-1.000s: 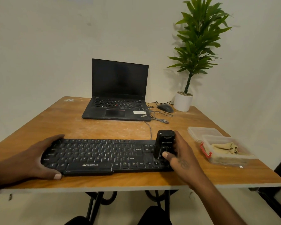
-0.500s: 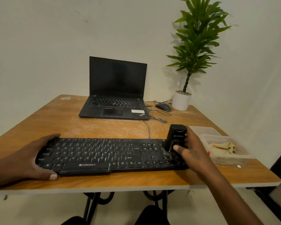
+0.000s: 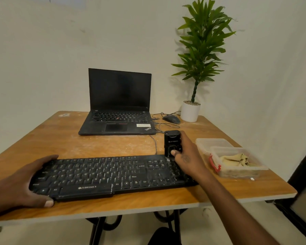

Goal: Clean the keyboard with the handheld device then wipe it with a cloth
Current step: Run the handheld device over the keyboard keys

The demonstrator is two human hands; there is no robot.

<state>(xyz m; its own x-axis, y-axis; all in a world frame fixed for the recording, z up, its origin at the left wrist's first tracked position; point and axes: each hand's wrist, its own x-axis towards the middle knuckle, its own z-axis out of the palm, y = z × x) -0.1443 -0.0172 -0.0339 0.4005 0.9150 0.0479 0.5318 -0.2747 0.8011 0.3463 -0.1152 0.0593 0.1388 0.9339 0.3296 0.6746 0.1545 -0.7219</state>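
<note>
The left hand [image 3: 19, 184] is clamping the left end of the keyboard [image 3: 109, 174], with the thumb curling along the near edge and the fingers wrapping over the far corner. The keyboard is lying flat along the near edge of the wooden table [image 3: 69, 142], its long side running parallel to that edge. Behind the keyboard, toward the far side of the table, an open laptop [image 3: 118, 110] is standing with its screen dark. A thin cable [image 3: 155, 144] is running from the laptop side down to the far edge of the keyboard.

At the keyboard's right end, the right hand [image 3: 187, 156] is gripping the handheld device [image 3: 172, 144], a small black upright unit, with the thumb pressing on its front face and the fingers curling round its far side. The device is standing upright with its lower end touching the keyboard's far right corner, above the number pad.

Behind the device, a mouse [image 3: 171, 119] is resting on the table, and just to the right of the mouse a white pot [image 3: 190, 112] is holding a green plant [image 3: 201, 46]. To the right of the keyboard, well apart from it, a clear plastic box [image 3: 237, 170] is sitting on the table with the cloth [image 3: 235, 160] crumpled inside. A clear lid [image 3: 212, 142] is lying just behind the box, touching it.
</note>
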